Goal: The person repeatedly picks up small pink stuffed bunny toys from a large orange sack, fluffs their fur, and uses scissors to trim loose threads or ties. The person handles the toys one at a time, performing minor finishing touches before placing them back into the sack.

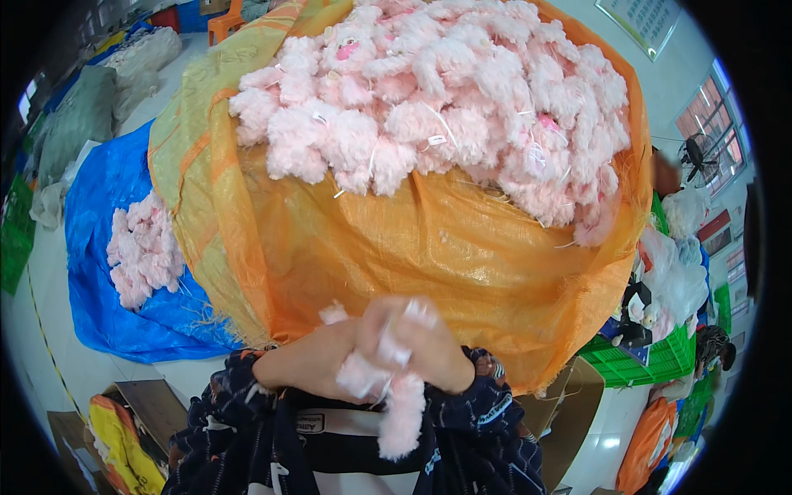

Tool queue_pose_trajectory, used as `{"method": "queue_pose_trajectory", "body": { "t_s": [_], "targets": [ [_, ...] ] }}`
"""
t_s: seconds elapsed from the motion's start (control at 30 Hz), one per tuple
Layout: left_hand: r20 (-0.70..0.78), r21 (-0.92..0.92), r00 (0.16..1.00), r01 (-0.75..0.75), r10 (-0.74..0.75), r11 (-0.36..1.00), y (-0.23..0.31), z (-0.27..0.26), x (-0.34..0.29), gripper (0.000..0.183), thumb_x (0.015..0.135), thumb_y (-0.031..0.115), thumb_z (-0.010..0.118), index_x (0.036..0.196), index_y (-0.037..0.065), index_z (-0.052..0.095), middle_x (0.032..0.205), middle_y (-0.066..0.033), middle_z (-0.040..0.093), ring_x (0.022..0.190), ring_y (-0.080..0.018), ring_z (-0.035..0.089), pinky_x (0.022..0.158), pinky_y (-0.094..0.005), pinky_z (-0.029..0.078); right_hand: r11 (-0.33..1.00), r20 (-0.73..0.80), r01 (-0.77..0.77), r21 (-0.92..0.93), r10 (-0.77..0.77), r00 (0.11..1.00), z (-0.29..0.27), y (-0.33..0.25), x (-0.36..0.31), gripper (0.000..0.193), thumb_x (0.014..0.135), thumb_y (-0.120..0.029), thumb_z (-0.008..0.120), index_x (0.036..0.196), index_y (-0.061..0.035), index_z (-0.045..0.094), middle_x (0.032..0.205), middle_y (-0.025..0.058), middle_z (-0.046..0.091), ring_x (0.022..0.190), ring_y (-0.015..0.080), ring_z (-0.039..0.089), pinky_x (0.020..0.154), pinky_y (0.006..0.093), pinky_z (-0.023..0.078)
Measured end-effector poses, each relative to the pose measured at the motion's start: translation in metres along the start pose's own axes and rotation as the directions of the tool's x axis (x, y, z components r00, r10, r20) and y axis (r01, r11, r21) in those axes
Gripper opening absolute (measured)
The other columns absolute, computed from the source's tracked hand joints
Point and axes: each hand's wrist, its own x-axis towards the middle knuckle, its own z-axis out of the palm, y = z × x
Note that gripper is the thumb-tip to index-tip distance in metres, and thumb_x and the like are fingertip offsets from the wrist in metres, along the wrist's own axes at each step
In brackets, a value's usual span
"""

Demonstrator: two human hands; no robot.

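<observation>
**Pink plush piece held in both hands before an orange woven sack**

A pink plush piece (403,417) is held close to the front of the body, at the near edge of the orange woven sack (371,239). It is gripped between the left hand (334,355) and the right hand (433,351), which are crossed closely over each other. The grip of the left hand is closed around the plush; its fingers are largely covered by the right hand. The grip of the right hand is folded over the same piece and pressed against it; the exact finger placement is obscured by motion blur. One fluffy length is left hanging below the hands, and further pink fur is exposed beside the left hand. A small white part, too blurred to be identified, is seen among the fingers.

The far side of the sack is covered by a large heap of pink plush pieces (330,140), to which white tags and white strips are attached. A smaller heap of pink plush (147,256) is placed on a blue sheet (103,272), left of the sack. At the right, a green crate (652,363) is loaded with mixed items. At the lower left, a yellow bag (124,445) is positioned beside a cardboard box (153,406). A fan (698,157) is located near the window.
</observation>
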Motion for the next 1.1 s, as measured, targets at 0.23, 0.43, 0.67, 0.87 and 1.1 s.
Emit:
{"method": "queue_pose_trajectory", "body": {
  "t_s": [0.23,0.43,0.67,0.87,1.1],
  "targets": [
    [-0.219,-0.681,0.819,0.261,-0.53,0.684,-0.023,0.006,-0.013,0.054,0.076,0.011,0.067,0.122,0.002,0.041,0.105,-0.0056,0.055,0.092,-0.0106,0.053,0.08,-0.0254,0.045,0.971,-0.472,0.145,-0.188,-0.219,0.854,-0.043,0.027,0.029,0.042,0.093,-0.031,0.037,0.123,-0.0008,0.041,0.108,0.0066,0.052,0.095,0.0127,0.05,0.081,0.0259,0.043],
    [-0.278,-0.721,0.821,0.165,-0.499,0.673,-0.039,0.009,-0.011,0.041,0.083,0.009,0.057,0.121,0.002,0.042,0.104,-0.0045,0.055,0.092,-0.0086,0.053,0.078,-0.0242,0.046,0.889,-0.319,0.025,-0.457,-0.19,0.929,-0.047,0.039,0.014,0.044,0.077,-0.005,0.063,0.117,0.0024,0.047,0.11,0.0092,0.053,0.098,0.0122,0.051,0.081,0.0275,0.043],
    [-0.417,-0.643,0.785,0.102,-0.459,0.759,-0.05,0.019,-0.006,0.021,0.088,0.012,0.053,0.102,-0.001,0.057,0.087,0.0004,0.058,0.077,-0.0039,0.052,0.067,-0.0186,0.043,0.892,-0.617,0.089,-0.443,-0.376,0.692,-0.039,0.069,0.025,0.017,0.085,-0.014,0.057,0.077,0.0001,0.061,0.067,-0.0055,0.053,0.06,0.0023,0.044,0.049,0.0197,0.034],
    [-0.536,-0.56,0.71,0.106,-0.457,0.822,-0.045,0.021,0.0,0.018,0.089,0.013,0.05,0.085,-0.002,0.06,0.071,0.005,0.056,0.066,-0.0007,0.047,0.058,-0.0175,0.039,0.955,-0.793,0.161,-0.25,-0.298,0.532,-0.037,0.078,0.031,0.03,0.089,-0.025,0.05,0.072,-0.0025,0.06,0.064,-0.0055,0.051,0.059,0.0025,0.043,0.049,0.0203,0.034],
    [-0.272,-0.757,0.802,0.163,-0.531,0.633,-0.047,0.015,-0.009,0.027,0.088,0.017,0.051,0.109,-0.001,0.05,0.096,-0.0013,0.055,0.086,-0.0056,0.049,0.075,-0.0211,0.041,0.945,-0.812,0.267,-0.186,-0.301,0.499,-0.035,0.064,0.032,0.029,0.09,-0.029,0.047,0.084,-0.0029,0.058,0.076,-0.0014,0.055,0.068,0.0054,0.049,0.058,0.0225,0.041]
  ]
}}
